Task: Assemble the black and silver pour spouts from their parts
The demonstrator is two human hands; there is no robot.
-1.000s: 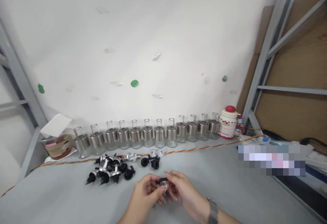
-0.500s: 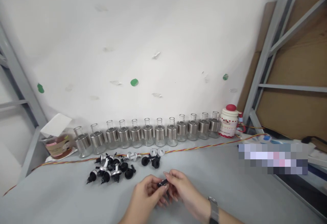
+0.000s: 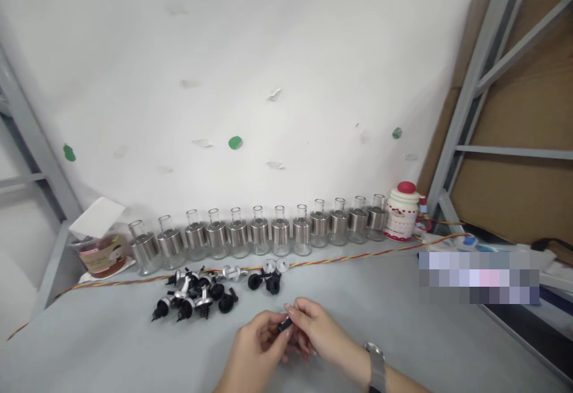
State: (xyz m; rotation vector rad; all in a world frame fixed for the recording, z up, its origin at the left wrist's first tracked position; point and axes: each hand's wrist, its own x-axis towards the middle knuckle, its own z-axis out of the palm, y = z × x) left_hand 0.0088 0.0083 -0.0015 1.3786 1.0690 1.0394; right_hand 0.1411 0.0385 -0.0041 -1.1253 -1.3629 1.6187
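Observation:
Near the front of the grey table, both hands meet around a small black part (image 3: pixel 285 324), mostly covered by fingers, so its kind is unclear. My left hand (image 3: pixel 259 345) is closed on it from the left, thumb along its lower side. From the right, my right hand (image 3: pixel 313 327) pinches its upper end; a watch is on that wrist. Beyond the hands to the left lies a heap of black and silver bottle pourers (image 3: pixel 203 302). A few more black pieces (image 3: pixel 272 284) and clear discs (image 3: pixel 282 265) rest just behind the hands.
A row of glass bottles with steel sleeves (image 3: pixel 280 230) stands along the white wall. A twisted red-yellow cord (image 3: pixel 340 260) crosses in front of them. At the row's right end is a white jar with a red lid (image 3: pixel 400 214); a tub (image 3: pixel 102 255) is at far left.
The fingers have shifted slightly around the black part, which now sits more tilted and shows less. The right fingertips moved a little to the left. Everything on the table stays put.

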